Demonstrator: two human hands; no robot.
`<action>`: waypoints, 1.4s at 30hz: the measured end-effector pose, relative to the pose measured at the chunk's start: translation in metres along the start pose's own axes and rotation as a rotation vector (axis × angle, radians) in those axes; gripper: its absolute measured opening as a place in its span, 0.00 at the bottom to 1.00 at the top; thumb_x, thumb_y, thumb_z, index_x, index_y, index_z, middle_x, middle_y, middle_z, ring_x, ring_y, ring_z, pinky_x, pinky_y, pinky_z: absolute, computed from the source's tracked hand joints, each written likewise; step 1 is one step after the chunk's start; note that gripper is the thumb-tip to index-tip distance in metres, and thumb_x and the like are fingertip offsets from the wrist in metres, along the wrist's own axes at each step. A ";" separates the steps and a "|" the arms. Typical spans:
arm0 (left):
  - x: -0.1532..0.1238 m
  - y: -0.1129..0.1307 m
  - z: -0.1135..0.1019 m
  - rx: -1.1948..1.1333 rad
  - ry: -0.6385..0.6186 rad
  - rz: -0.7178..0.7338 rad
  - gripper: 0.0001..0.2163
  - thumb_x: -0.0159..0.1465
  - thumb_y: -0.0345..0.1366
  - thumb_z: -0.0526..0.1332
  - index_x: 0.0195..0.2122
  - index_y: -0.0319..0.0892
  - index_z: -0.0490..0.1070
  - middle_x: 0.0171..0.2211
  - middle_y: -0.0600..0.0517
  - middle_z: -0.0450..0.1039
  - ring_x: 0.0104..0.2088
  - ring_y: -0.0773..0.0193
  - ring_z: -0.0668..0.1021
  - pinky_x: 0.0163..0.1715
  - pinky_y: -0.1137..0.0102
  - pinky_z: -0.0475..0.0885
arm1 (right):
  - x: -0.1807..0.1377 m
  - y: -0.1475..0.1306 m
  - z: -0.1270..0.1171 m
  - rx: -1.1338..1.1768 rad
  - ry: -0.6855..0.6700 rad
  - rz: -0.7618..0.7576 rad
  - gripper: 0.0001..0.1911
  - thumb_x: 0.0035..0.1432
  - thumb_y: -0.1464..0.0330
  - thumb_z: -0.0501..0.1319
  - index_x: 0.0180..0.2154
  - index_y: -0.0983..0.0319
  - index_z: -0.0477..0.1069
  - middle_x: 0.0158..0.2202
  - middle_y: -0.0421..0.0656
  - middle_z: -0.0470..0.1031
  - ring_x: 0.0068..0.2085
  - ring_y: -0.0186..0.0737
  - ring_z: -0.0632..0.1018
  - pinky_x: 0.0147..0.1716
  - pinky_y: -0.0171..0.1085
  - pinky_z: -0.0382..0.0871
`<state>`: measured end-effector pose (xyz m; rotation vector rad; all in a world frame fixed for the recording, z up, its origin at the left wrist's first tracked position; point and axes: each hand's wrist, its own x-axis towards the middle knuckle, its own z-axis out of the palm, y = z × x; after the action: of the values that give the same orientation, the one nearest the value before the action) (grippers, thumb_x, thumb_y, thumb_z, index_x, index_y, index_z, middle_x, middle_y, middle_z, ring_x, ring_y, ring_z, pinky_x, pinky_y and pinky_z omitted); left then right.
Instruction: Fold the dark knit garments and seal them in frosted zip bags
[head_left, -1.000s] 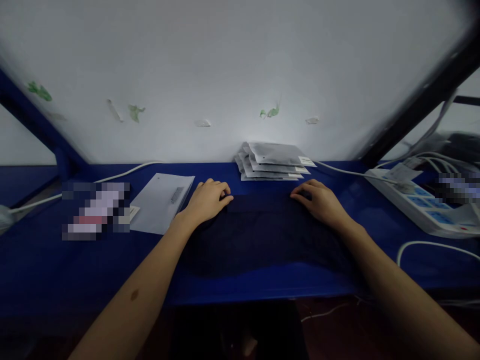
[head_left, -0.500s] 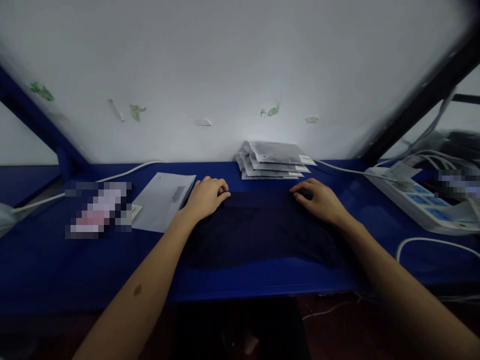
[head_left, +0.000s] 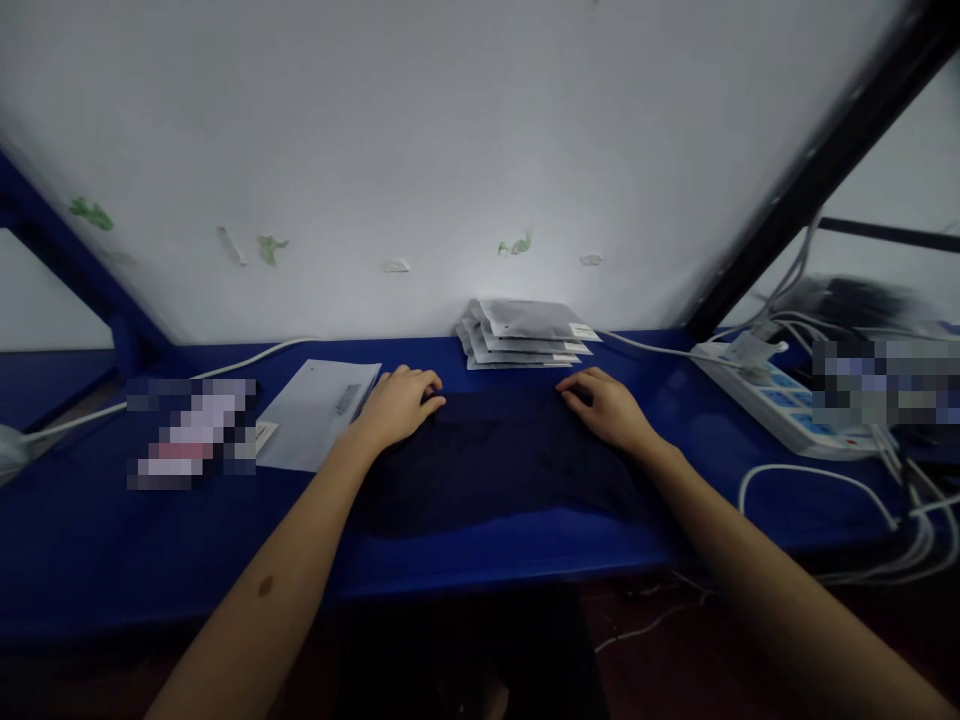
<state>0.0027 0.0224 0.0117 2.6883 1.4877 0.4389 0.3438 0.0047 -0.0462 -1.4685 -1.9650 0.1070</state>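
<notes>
A dark navy cloth (head_left: 502,460) lies flat on the blue table (head_left: 90,540) in front of me. My left hand (head_left: 397,405) rests on the cloth's far left corner, fingers curled down onto its edge. At the far right corner my right hand (head_left: 604,410) sits the same way, fingers bent over the cloth's edge. Both hands seem to pinch the fabric. Just behind the cloth, against the white wall, is a stack of grey pouches (head_left: 525,335).
A flat grey bag with a label (head_left: 319,410) lies left of my left hand. A white power strip (head_left: 772,405) and several white cables (head_left: 825,475) lie on the right. A white cable (head_left: 247,358) runs along the wall at the left.
Both hands stay at the far corners of the cloth, barely shifted. My view has swung a little to the right, showing more of the cables.
</notes>
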 end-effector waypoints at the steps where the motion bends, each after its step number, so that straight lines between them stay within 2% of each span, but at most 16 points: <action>1: -0.005 0.005 -0.007 -0.012 0.021 0.012 0.09 0.67 0.37 0.62 0.46 0.43 0.74 0.42 0.49 0.78 0.47 0.52 0.74 0.46 0.59 0.68 | -0.003 -0.004 -0.003 0.002 0.015 0.004 0.10 0.61 0.65 0.57 0.41 0.59 0.75 0.41 0.47 0.75 0.41 0.45 0.77 0.45 0.45 0.72; 4: -0.035 0.025 -0.033 -0.119 0.160 0.063 0.07 0.68 0.37 0.61 0.46 0.45 0.74 0.46 0.51 0.77 0.47 0.56 0.75 0.50 0.59 0.68 | -0.019 -0.023 -0.018 0.020 0.088 -0.006 0.10 0.64 0.63 0.57 0.42 0.58 0.74 0.41 0.46 0.75 0.41 0.44 0.78 0.44 0.44 0.72; 6: -0.065 0.037 -0.046 -0.210 0.219 0.094 0.06 0.69 0.39 0.59 0.42 0.47 0.75 0.44 0.53 0.77 0.46 0.59 0.75 0.51 0.59 0.68 | -0.036 -0.040 -0.034 0.037 0.124 -0.041 0.09 0.65 0.62 0.56 0.41 0.58 0.73 0.41 0.45 0.76 0.43 0.44 0.78 0.46 0.44 0.71; 8: -0.097 0.042 -0.050 -0.252 0.182 0.096 0.08 0.69 0.41 0.59 0.38 0.48 0.76 0.41 0.53 0.77 0.44 0.59 0.76 0.49 0.60 0.70 | -0.058 -0.056 -0.050 0.076 0.064 -0.082 0.09 0.66 0.62 0.56 0.39 0.57 0.73 0.40 0.44 0.77 0.42 0.43 0.78 0.45 0.43 0.72; 12: -0.149 0.030 -0.038 -0.239 -0.005 0.029 0.08 0.67 0.44 0.61 0.37 0.53 0.80 0.41 0.54 0.78 0.45 0.58 0.76 0.48 0.60 0.71 | -0.099 -0.069 -0.073 0.102 -0.144 -0.171 0.08 0.64 0.61 0.61 0.39 0.56 0.75 0.43 0.44 0.78 0.46 0.44 0.78 0.47 0.43 0.73; 14: -0.165 0.020 -0.029 -0.226 -0.027 0.003 0.07 0.66 0.44 0.63 0.38 0.55 0.81 0.44 0.55 0.78 0.47 0.57 0.76 0.50 0.59 0.71 | -0.113 -0.063 -0.077 0.052 -0.239 -0.179 0.09 0.62 0.59 0.63 0.41 0.55 0.76 0.46 0.44 0.78 0.49 0.45 0.78 0.49 0.45 0.73; 17: -0.175 0.009 -0.021 -0.216 0.011 -0.015 0.09 0.66 0.47 0.62 0.42 0.56 0.80 0.47 0.55 0.77 0.50 0.56 0.75 0.52 0.59 0.70 | -0.127 -0.047 -0.077 -0.025 -0.286 -0.185 0.11 0.62 0.59 0.62 0.45 0.53 0.77 0.51 0.44 0.77 0.51 0.45 0.78 0.51 0.47 0.73; 21: -0.176 0.008 -0.018 -0.179 0.080 -0.030 0.12 0.68 0.49 0.58 0.40 0.52 0.79 0.43 0.54 0.79 0.46 0.56 0.77 0.51 0.58 0.70 | -0.137 -0.036 -0.072 -0.079 -0.222 -0.193 0.10 0.67 0.63 0.57 0.45 0.54 0.76 0.52 0.42 0.78 0.50 0.44 0.79 0.52 0.46 0.72; 24: -0.172 0.012 -0.021 -0.160 0.080 -0.047 0.13 0.69 0.47 0.56 0.38 0.50 0.77 0.40 0.52 0.79 0.44 0.55 0.77 0.51 0.57 0.69 | -0.137 -0.040 -0.069 -0.075 -0.164 -0.175 0.09 0.66 0.63 0.57 0.42 0.54 0.75 0.49 0.43 0.79 0.49 0.45 0.79 0.50 0.46 0.73; 27: -0.165 0.017 -0.028 -0.165 0.091 -0.138 0.11 0.69 0.45 0.55 0.38 0.49 0.74 0.39 0.52 0.78 0.43 0.55 0.77 0.47 0.59 0.71 | -0.129 -0.049 -0.070 -0.015 -0.064 -0.096 0.07 0.64 0.62 0.58 0.41 0.54 0.73 0.44 0.44 0.79 0.47 0.47 0.78 0.48 0.47 0.74; 30: -0.154 0.018 -0.037 -0.163 0.164 -0.245 0.10 0.68 0.45 0.54 0.39 0.49 0.72 0.38 0.51 0.77 0.40 0.55 0.78 0.42 0.61 0.73 | -0.111 -0.055 -0.072 0.017 0.067 0.002 0.07 0.63 0.61 0.57 0.39 0.54 0.72 0.41 0.45 0.78 0.44 0.48 0.78 0.46 0.48 0.74; 33: -0.139 0.015 -0.044 -0.155 0.242 -0.277 0.09 0.68 0.44 0.53 0.39 0.48 0.71 0.37 0.51 0.76 0.39 0.55 0.78 0.42 0.62 0.72 | -0.088 -0.057 -0.071 -0.008 0.153 0.037 0.08 0.62 0.61 0.57 0.38 0.55 0.73 0.38 0.45 0.77 0.41 0.48 0.78 0.44 0.47 0.73; 37: -0.110 0.004 -0.047 -0.122 0.260 -0.274 0.08 0.68 0.41 0.53 0.39 0.46 0.70 0.35 0.51 0.76 0.37 0.56 0.77 0.39 0.63 0.70 | -0.054 -0.052 -0.061 -0.063 0.185 0.071 0.09 0.62 0.62 0.57 0.37 0.56 0.73 0.35 0.45 0.78 0.38 0.47 0.78 0.41 0.45 0.71; 42: -0.064 -0.023 -0.041 -0.067 0.240 -0.193 0.06 0.68 0.38 0.54 0.39 0.44 0.69 0.31 0.51 0.74 0.36 0.57 0.76 0.37 0.65 0.68 | -0.013 -0.039 -0.039 -0.125 0.155 0.177 0.09 0.62 0.63 0.57 0.38 0.58 0.74 0.36 0.44 0.80 0.38 0.47 0.78 0.37 0.42 0.68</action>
<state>-0.0590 -0.0225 0.0325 2.4810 1.7366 0.8060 0.3345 -0.0332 -0.0051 -1.6782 -1.7436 -0.0522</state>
